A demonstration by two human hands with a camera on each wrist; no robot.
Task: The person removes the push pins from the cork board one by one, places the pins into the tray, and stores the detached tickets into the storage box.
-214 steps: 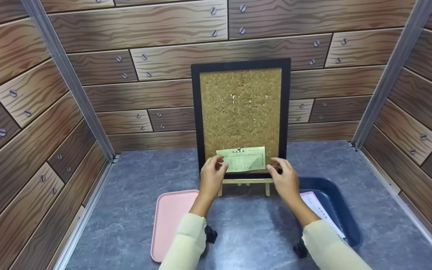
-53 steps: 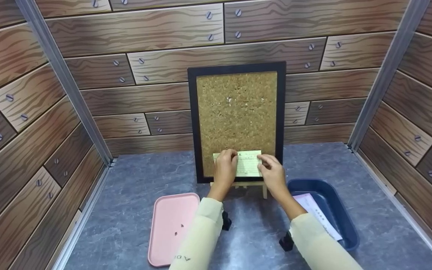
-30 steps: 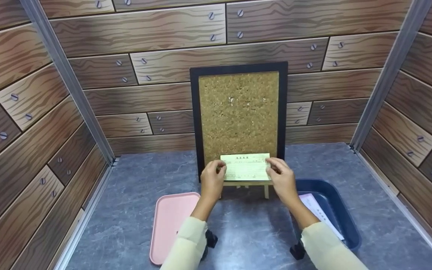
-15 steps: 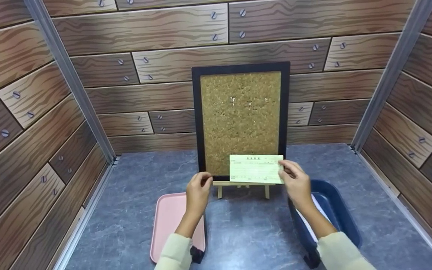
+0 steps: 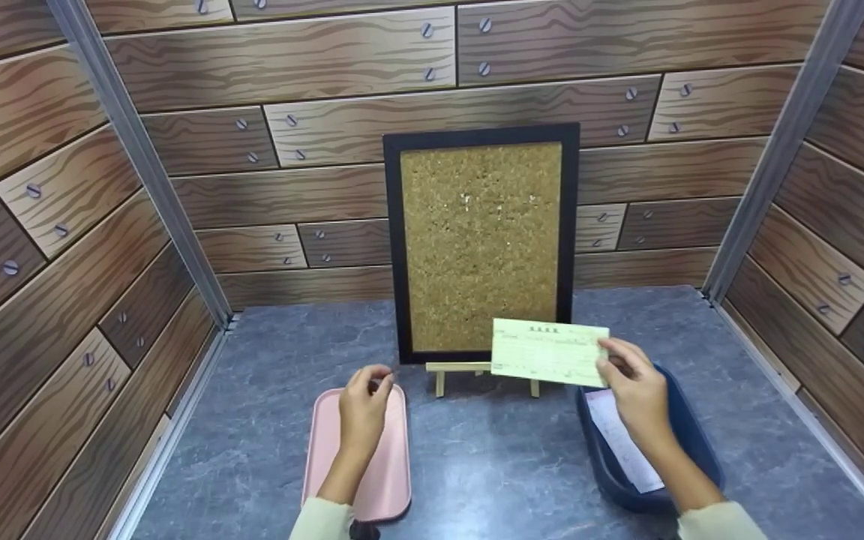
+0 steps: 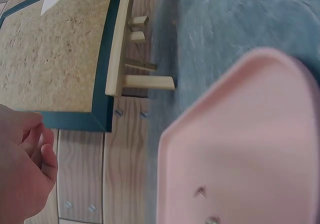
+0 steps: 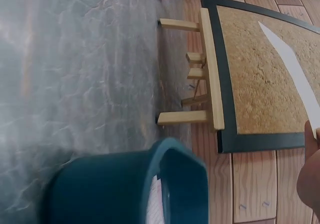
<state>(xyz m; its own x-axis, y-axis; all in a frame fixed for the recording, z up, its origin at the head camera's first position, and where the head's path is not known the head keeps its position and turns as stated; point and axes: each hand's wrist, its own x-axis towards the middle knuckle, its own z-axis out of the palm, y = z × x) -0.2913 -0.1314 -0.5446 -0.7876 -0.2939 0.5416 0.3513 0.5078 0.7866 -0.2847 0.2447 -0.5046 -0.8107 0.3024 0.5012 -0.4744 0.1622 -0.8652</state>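
Observation:
My right hand [image 5: 638, 397] pinches the right edge of a pale green printed slip [image 5: 544, 354], which is held in front of the corkboard's lower right corner. From the right wrist view the slip [image 7: 295, 69] shows nearly edge-on. My left hand [image 5: 361, 412] hovers over the pink tray [image 5: 396, 472], thumb and fingertips brought together; a tiny glint of a push pin shows at their tips. The framed corkboard [image 5: 481, 240] leans on a small wooden easel [image 5: 439, 369] and carries no paper. Two pins [image 6: 200, 191] lie on the tray in the left wrist view.
On the right stands a deep dark blue tray [image 5: 704, 457] with a lilac-white printed slip [image 5: 623, 439] inside. Wood-patterned walls [image 5: 289, 195] close off the back and sides. Between the two trays lies grey marbled tabletop [image 5: 488, 457].
The pin came off the slip at the board as my left hand worked there. My right hand has carried the slip rightward off the board; my left hand has moved left and down to the pink tray.

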